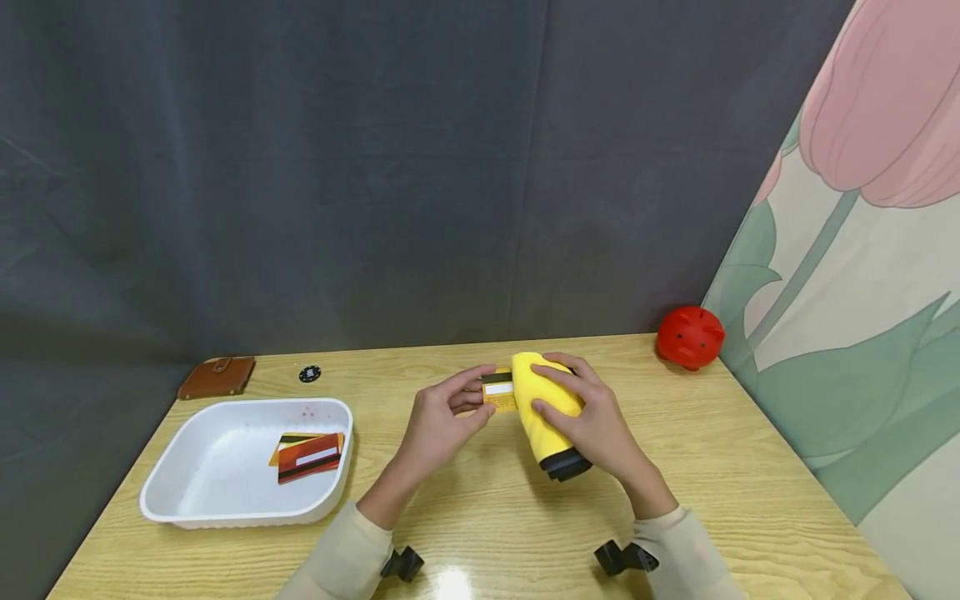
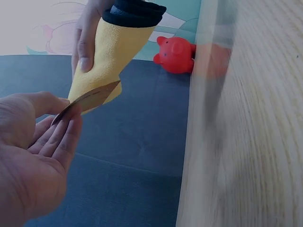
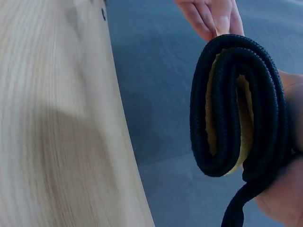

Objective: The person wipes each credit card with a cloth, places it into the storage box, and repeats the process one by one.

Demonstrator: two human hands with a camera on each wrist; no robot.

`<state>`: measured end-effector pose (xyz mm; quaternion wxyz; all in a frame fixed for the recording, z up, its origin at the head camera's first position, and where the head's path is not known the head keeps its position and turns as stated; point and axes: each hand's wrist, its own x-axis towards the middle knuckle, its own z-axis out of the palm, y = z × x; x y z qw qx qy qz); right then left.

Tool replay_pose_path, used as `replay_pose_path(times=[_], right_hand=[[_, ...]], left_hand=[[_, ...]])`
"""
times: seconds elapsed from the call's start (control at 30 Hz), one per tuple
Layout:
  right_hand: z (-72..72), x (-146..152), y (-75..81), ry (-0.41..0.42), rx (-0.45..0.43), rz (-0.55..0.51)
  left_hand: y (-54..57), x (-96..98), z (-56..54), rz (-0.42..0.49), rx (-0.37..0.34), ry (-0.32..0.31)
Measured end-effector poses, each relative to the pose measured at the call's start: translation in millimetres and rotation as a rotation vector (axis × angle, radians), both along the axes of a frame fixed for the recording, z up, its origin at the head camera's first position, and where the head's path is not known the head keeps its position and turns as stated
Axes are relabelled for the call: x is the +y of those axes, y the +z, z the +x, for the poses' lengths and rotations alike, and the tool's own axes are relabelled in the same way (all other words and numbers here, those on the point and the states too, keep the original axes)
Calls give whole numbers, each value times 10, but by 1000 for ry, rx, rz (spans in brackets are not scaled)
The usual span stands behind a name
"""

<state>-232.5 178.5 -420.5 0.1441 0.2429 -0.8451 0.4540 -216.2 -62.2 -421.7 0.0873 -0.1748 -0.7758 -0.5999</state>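
A yellow bank card (image 1: 498, 392) with a dark stripe and a white strip is pinched between the thumb and fingers of my left hand (image 1: 448, 423). Its right end meets a rolled yellow cloth (image 1: 536, 408) with black edging. My right hand (image 1: 592, 417) grips that cloth, thumb on the near side and fingers over the top. In the left wrist view the card (image 2: 90, 98) looks slightly bowed against the cloth (image 2: 106, 56). The right wrist view shows the roll's black-edged end (image 3: 222, 109) in several layers. Both hands are above the wooden table.
At the left stands a white tray (image 1: 247, 518) with a red card (image 1: 309, 458) over yellow ones (image 1: 288, 442). Behind it lie a brown wallet (image 1: 217, 377) and a black poker chip (image 1: 310, 374). A red piggy bank (image 1: 690, 337) sits at the back right, by the flowered wall.
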Motion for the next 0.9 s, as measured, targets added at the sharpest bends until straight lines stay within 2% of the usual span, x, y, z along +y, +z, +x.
replay_pose_path(times=[0.13, 0.23, 0.37, 0.5, 0.6, 0.73, 0.9], right_hand=[[-55, 88, -13, -23, -23, -11], [-107, 164, -37, -52, -38, -12], [-157, 254, -55, -97, -41, 2], [-154, 321, -32, -129, -32, -11], [-137, 364, 4, -141, -19, -19], [-124, 425, 62, -163, -8, -25], [-127, 471, 100, -178, -19, -28]], left_hand=[[20, -17, 17, 1, 7, -7], [53, -43, 38, -5, -23, -3], [144, -105, 81, -17, -63, 0], [274, -242, 134, -42, -55, -17], [379, -444, 182, -81, -28, -5], [482, -820, 239, -155, 17, 58], [515, -1342, 340, -249, 24, 157]])
